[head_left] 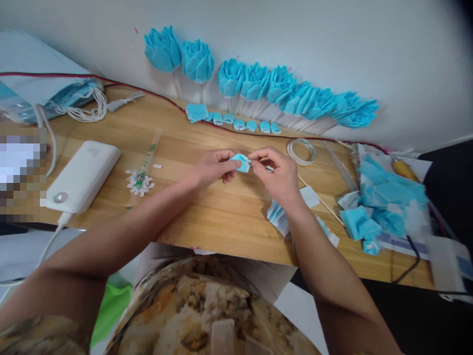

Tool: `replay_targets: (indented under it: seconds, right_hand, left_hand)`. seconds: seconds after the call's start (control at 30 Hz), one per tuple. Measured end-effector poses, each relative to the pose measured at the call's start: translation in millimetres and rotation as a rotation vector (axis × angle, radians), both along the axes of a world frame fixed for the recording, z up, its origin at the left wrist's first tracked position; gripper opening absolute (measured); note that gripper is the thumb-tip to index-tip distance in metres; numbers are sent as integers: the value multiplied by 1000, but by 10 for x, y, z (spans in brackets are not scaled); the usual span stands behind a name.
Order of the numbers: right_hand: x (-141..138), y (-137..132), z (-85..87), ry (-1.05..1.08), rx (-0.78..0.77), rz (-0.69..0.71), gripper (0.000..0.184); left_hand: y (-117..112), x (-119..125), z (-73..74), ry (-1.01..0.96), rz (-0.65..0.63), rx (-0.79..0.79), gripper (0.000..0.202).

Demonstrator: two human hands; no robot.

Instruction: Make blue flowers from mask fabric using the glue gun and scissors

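My left hand is closed on a small folded blue paper piece, pinched between thumb and fingers above the middle of the table. Close on its right, my right hand pinches at the piece's edge, where a tiny whitish bit shows; what exactly its fingers hold is too small to make out. Beyond the hands lies a row of small rolled blue pieces, beside a stack of flat blue squares. Finished-looking blue flowers on thin sticks lean against the wall.
A white power bank and a green-and-white tape strip lie to the left. At right are a tape roll, a thin stick, layered white-and-blue pieces and crumpled blue sheets. A red-black cable crosses the back.
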State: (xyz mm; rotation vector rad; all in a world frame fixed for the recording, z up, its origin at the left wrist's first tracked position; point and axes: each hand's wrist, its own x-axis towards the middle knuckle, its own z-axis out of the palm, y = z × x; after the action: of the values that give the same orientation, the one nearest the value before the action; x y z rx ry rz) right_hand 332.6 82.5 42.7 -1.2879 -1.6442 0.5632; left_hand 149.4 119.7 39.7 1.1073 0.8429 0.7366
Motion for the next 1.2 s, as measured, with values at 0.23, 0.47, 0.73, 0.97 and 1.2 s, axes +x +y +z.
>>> replay_targets:
  seconds: [0.23,0.47,0.73,0.97,1.2]
  right_hand:
    - [-2,-2,20,4,-85,25,13]
    - [16,-17,46,44,-159,76,12]
    - [-10,6,32,146,-214,111,6]
    - [-1,20,-4,156,-210,124,8]
    - [1,30,-26,180,-188,137,11]
  left_hand:
    - [-11,1,17,7,4,23,15]
    - [-17,-7,6,26,-6,55,16]
    - [-34,-15,46,79,-9,97,17]
    - [-31,1,43,115,-15,107,17]
    - [-20,1,21,107,-21,102,13]
